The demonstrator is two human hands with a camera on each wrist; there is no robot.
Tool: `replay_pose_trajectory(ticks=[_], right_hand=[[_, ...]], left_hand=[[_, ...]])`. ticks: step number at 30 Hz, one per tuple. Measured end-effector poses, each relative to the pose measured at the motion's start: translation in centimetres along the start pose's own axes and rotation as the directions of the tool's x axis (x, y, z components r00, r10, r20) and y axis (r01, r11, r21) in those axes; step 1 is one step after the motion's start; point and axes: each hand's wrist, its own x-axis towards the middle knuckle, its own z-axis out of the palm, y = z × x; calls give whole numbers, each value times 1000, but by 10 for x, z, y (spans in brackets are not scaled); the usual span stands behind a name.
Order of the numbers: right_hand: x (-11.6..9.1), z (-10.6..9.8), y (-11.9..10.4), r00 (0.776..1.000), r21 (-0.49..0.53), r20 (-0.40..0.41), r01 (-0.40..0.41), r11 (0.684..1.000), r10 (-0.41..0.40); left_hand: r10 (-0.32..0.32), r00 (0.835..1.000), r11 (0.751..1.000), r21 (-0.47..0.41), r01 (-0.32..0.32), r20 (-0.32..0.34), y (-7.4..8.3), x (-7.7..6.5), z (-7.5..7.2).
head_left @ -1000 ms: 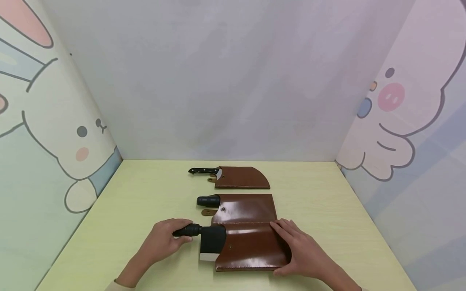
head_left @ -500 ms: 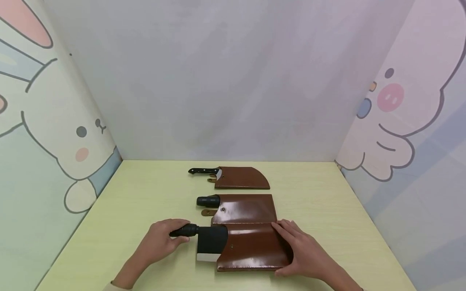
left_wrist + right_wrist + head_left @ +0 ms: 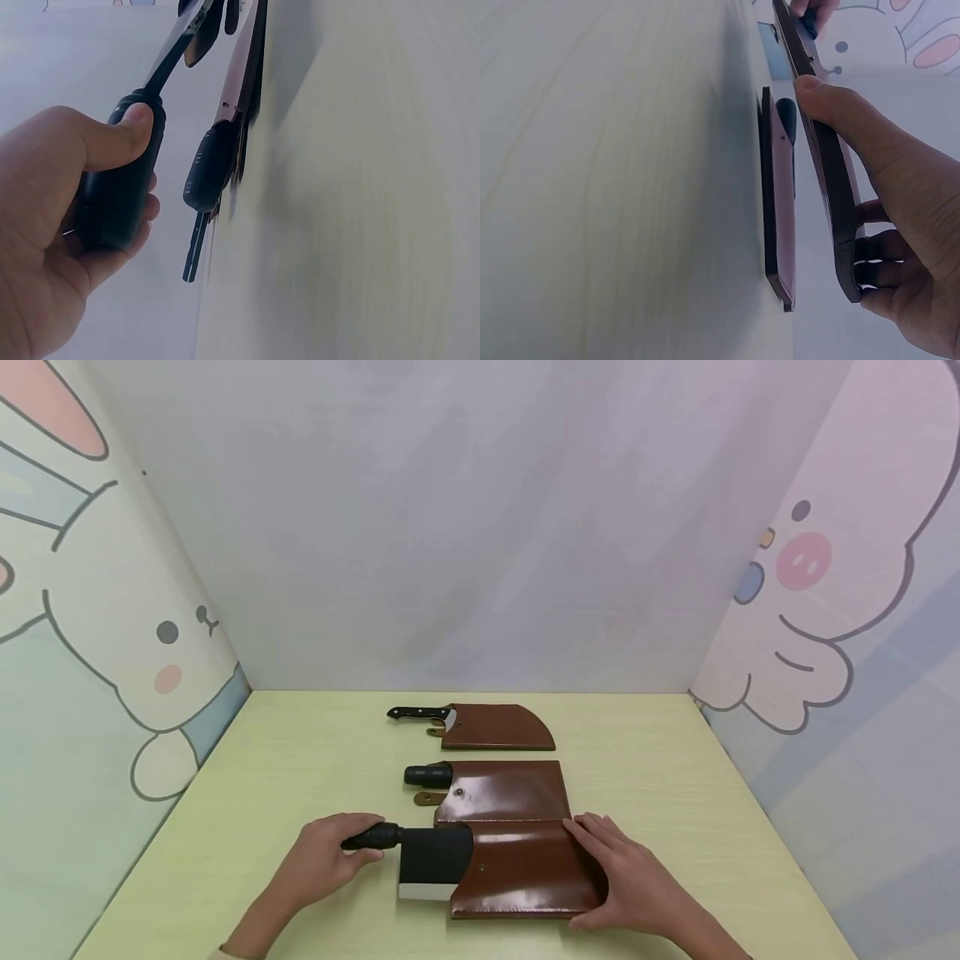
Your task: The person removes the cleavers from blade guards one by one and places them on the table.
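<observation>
In the head view my left hand (image 3: 326,857) grips the black handle of a cleaver (image 3: 435,856). The rear of its black blade, with a pale cutting edge, shows outside a brown leather sheath (image 3: 525,872); the front part is hidden inside. My right hand (image 3: 626,881) holds the sheath by its closed right end, fingers on the far edge and thumb on the near edge. In the left wrist view the thumb lies along the cleaver handle (image 3: 116,195). Seen from the right wrist, the held sheath (image 3: 829,165) is raised off the table.
Just behind lies a second brown sheath (image 3: 510,789) with a black knife handle (image 3: 427,775) and a snap strap (image 3: 430,798) at its left. Farther back is a curved sheath (image 3: 498,727) with a riveted knife handle (image 3: 420,712). Walls border the pale table (image 3: 720,827).
My left hand has drawn the cleaver leftward, and more of the blade now shows outside the sheath. My right hand and the sheath have shifted slightly right. The two other sheathed knives stay put.
</observation>
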Motion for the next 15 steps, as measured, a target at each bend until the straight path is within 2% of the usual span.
replay_pose_trajectory(ticks=[15], right_hand=[[-3, -3, 4, 999, 6, -15, -30, 1000, 30]], left_hand=[[39, 997, 999, 0, -39, -62, -5, -4, -3]])
